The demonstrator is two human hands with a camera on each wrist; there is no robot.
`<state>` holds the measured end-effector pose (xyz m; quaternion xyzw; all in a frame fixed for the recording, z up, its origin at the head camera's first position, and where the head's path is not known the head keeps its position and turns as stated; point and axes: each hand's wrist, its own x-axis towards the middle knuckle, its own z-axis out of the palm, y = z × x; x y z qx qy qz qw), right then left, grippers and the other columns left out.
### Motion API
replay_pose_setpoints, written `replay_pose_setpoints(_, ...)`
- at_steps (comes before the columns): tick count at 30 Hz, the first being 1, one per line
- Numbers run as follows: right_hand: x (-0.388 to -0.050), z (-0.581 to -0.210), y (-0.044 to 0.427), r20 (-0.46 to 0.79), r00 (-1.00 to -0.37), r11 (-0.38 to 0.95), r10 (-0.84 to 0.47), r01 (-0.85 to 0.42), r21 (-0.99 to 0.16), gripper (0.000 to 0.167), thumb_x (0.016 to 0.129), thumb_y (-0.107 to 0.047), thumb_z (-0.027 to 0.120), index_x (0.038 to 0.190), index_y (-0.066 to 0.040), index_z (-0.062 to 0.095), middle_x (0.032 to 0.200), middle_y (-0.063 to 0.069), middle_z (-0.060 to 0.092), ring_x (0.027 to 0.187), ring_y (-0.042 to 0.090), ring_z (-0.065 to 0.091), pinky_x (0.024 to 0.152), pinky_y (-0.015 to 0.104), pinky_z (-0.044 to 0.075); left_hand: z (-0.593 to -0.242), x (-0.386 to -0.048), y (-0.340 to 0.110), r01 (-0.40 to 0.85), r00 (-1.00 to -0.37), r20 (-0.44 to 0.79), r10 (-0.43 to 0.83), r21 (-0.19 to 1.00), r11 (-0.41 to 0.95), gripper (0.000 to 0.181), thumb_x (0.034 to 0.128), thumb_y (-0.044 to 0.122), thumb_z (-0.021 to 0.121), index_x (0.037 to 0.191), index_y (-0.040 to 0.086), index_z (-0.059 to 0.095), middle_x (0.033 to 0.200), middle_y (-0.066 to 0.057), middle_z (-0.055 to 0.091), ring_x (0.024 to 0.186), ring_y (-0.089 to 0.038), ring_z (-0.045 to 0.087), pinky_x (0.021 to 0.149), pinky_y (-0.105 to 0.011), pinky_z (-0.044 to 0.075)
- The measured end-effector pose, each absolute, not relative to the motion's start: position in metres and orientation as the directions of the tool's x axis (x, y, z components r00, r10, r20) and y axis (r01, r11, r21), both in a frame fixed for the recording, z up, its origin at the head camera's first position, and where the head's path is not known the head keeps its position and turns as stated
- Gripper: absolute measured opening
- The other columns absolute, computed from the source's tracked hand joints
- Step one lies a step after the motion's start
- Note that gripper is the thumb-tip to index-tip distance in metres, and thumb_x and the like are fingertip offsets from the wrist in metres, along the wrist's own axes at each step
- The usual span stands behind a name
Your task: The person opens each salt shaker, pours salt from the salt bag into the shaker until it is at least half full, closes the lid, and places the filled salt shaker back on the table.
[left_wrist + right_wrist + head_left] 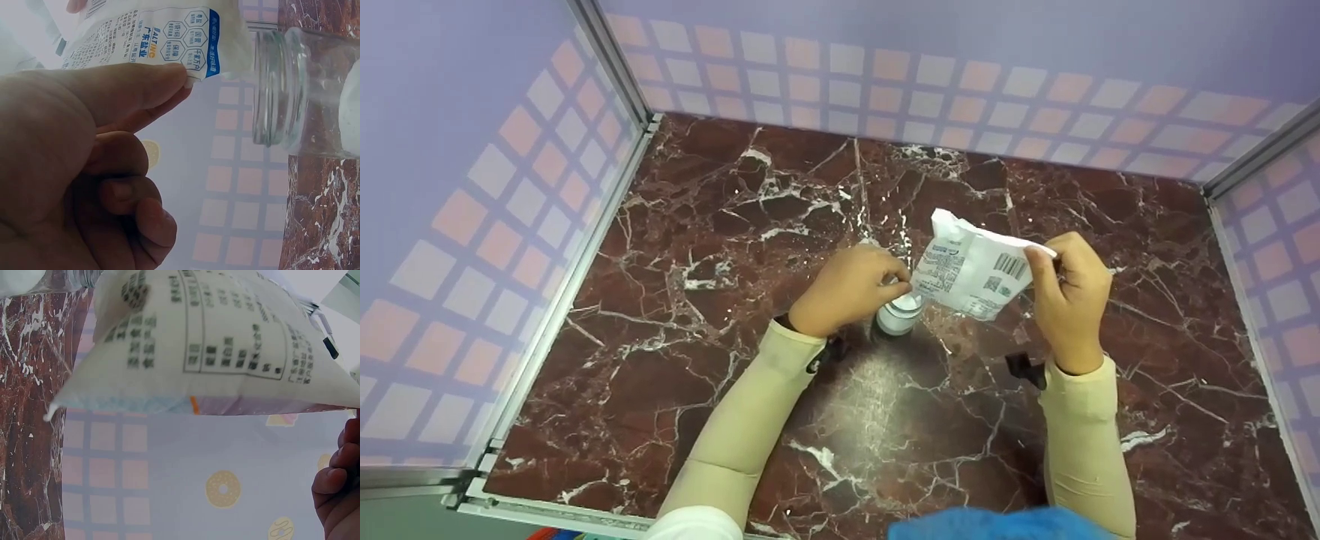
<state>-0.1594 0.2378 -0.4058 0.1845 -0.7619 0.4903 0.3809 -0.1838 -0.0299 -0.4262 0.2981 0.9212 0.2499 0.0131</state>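
Note:
A white printed salt bag hangs tilted between both hands, its lower left end over the mouth of a clear glass jar. My left hand pinches that end between thumb and forefinger, as the left wrist view shows, with its other fingers curled. At the bag's upper right corner my right hand grips the edge. White salt lies inside the upright jar, below its threaded neck. Whether salt is flowing out cannot be made out.
White grains lie scattered on the dark red marbled tabletop behind the jar. Lilac checked panels enclose the table at the back and on both sides. Something blue shows at the front edge.

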Motion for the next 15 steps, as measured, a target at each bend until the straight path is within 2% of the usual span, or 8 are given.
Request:
replay_pose_setpoints(3,-0.1606,-0.4063,0.2392,0.754,-0.651,0.447,0.087,-0.651,-0.614,0.038,0.098,-0.011,0.07,0.07,0.008,0.052,0.067,0.018,0.049,0.066,0.003,0.043,0.061,0.017,0.031,-0.4278,-0.1845,-0.0291,0.542,-0.82,0.127,0.558,0.482,0.688,0.017,0.0982,0.032,0.071,0.101,0.019,0.081,0.098,0.005,0.077,0.089,-0.016,0.066,0.081,-0.033,0.053)
replay_pose_setpoints(15,-0.1645,-0.4062,0.2384,0.752,-0.657,0.454,0.052,-0.655,-0.603,0.041,0.099,-0.02,0.071,0.071,0.005,0.054,0.067,0.016,0.049,0.064,0.003,0.041,0.059,0.017,0.029,-0.4307,-0.1863,-0.0303,0.542,-0.82,0.142,0.555,0.503,0.673,0.015,0.0979,0.029,0.071,0.097,0.018,0.081,0.095,0.005,0.077,0.09,-0.017,0.068,0.085,-0.035,0.053)
